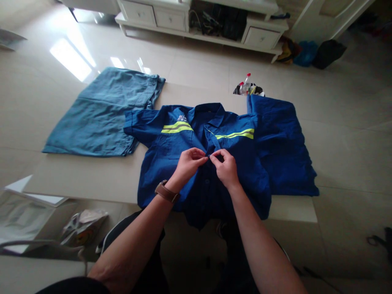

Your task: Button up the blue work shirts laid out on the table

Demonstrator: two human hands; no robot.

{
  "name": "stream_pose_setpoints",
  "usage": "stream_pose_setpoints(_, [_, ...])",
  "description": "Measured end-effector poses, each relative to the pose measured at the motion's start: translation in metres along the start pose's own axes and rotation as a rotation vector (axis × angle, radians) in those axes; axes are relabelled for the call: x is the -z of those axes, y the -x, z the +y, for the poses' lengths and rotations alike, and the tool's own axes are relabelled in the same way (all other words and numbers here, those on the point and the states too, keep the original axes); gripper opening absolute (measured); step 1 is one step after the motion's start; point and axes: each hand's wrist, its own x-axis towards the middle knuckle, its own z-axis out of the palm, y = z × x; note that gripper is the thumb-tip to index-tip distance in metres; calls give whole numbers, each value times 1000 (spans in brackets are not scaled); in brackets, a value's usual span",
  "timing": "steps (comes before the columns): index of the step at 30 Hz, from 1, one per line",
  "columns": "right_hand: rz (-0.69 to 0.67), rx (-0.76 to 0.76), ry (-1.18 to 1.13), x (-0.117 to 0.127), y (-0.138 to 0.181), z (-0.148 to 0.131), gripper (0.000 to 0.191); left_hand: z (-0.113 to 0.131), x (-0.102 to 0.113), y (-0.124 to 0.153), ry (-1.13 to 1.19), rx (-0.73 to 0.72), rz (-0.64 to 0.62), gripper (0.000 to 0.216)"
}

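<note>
A dark blue work shirt with yellow and grey stripes across the chest lies face up before me, its collar pointing away. At the middle of its front edge, my left hand pinches the cloth between thumb and fingers. Close beside it, my right hand pinches the same front edge, fingertips nearly meeting the left ones. Whatever small part sits between the fingertips is hidden. Below the hands a button shows on the shirt front, while above them the front gapes open toward the collar.
Left of the shirt lies folded light blue clothing; to the right is folded dark blue clothing. All rest on a pale table. Beyond it are bottles with red caps and a white cabinet. A box stands lower left.
</note>
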Motion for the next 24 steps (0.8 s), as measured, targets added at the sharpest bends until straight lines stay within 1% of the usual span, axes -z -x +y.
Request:
stream_pose_setpoints(2, [-15,-130,-101,-2,-1,6,20,-1,-2,1,-73,-60,-10,30])
stream_pose_setpoints(4, [-53,-222,-154,-3,-2,10,24,-2,-4,3,-167,-138,11,25])
stream_pose_setpoints(5, [-67,-242,-146,-3,-3,12,26,-3,-6,4,-210,-168,20,22])
stream_pose_setpoints(7, [-63,-232,-70,-2,-3,13,31,-4,-8,5,-264,-184,6,19])
stream_pose_setpoints(9, [-15,-175,44,0,-4,13,32,-4,-7,7,-293,-159,-51,20])
stream_pose_setpoints(11, [26,-113,154,2,-4,13,27,-5,-4,8,-337,-134,-121,22])
stream_pose_setpoints(12, [25,-92,205,3,-3,13,24,-6,-1,8,-372,-123,-157,23])
stream_pose_setpoints(13, [7,-83,256,3,-2,13,22,-6,2,8,-415,-105,-194,24])
stream_pose_setpoints(15, [-71,-102,354,4,-1,13,20,-8,8,8,-534,-48,-258,28])
stream_pose_setpoints(17, [-163,-147,451,5,1,11,19,-8,14,8,-730,14,-281,40])
stream_pose_setpoints(19, [-224,-181,542,7,1,7,21,-7,17,7,-963,36,-254,49])
stream_pose_setpoints(22, [-256,-203,644,11,1,-1,23,-2,20,9,-1241,-1,-177,38])
stream_pose_setpoints(24, [-294,-242,690,13,0,-4,23,1,22,10,-1379,-48,-87,43])
